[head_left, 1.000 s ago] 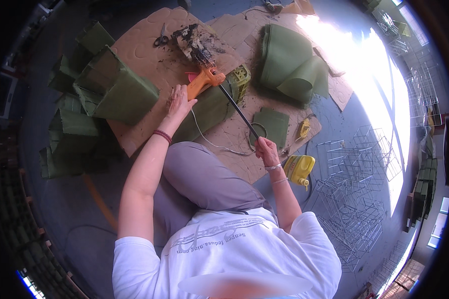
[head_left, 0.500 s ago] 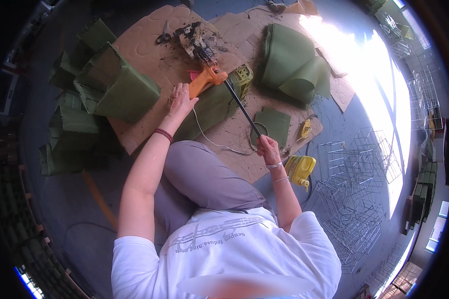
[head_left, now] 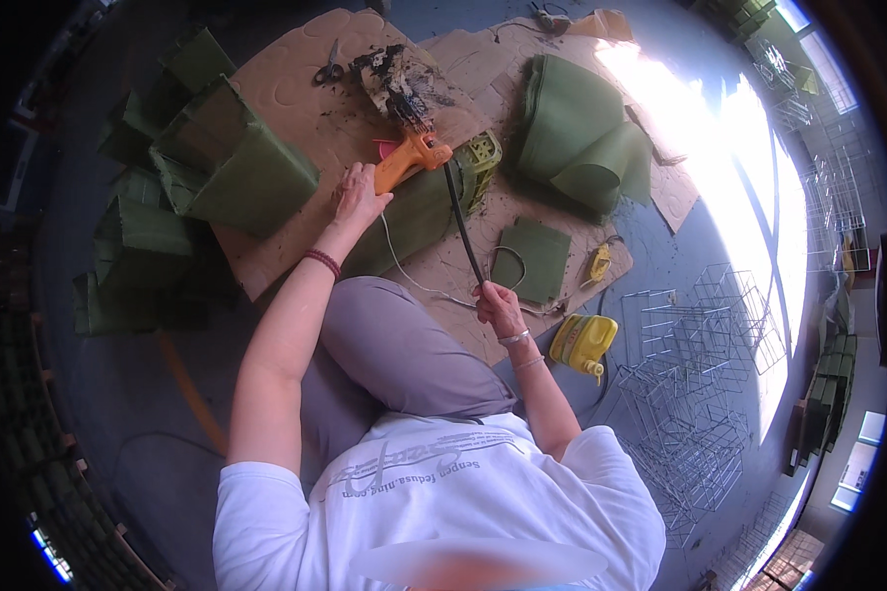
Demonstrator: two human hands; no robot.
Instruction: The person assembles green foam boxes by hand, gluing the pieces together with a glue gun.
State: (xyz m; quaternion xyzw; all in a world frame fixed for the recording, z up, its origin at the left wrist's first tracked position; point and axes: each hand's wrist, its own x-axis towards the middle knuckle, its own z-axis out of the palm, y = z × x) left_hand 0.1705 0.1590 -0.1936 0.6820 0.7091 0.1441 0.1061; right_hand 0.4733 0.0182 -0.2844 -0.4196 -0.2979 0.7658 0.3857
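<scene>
My left hand [head_left: 358,199] is closed around the handle of an orange glue gun [head_left: 400,165]. The gun's nozzle end lies by a board [head_left: 389,87] smeared with black glue. From the gun's body a long black glue stick [head_left: 463,223] slants toward me, and my right hand [head_left: 502,309] pinches its near end. A pale cord [head_left: 392,246] curves below the gun. Beneath and beside the gun lies a green fabric piece [head_left: 419,209], next to a yellow-green plastic lattice piece [head_left: 482,158]. Scissors [head_left: 329,69] rest on the cardboard beyond my left hand.
Open green fabric boxes [head_left: 251,163] stand at the left on and beside cardboard [head_left: 276,84]. Folded green sheets [head_left: 572,128] and a green square [head_left: 542,258] lie to the right. A yellow jug [head_left: 583,343], a yellow socket [head_left: 599,263] and tangled wire frames [head_left: 680,433] sit further right.
My right hand has moved left and slightly nearer me, swinging the glue stick's near end with it to a steeper angle. My left hand and the glue gun stay almost in place.
</scene>
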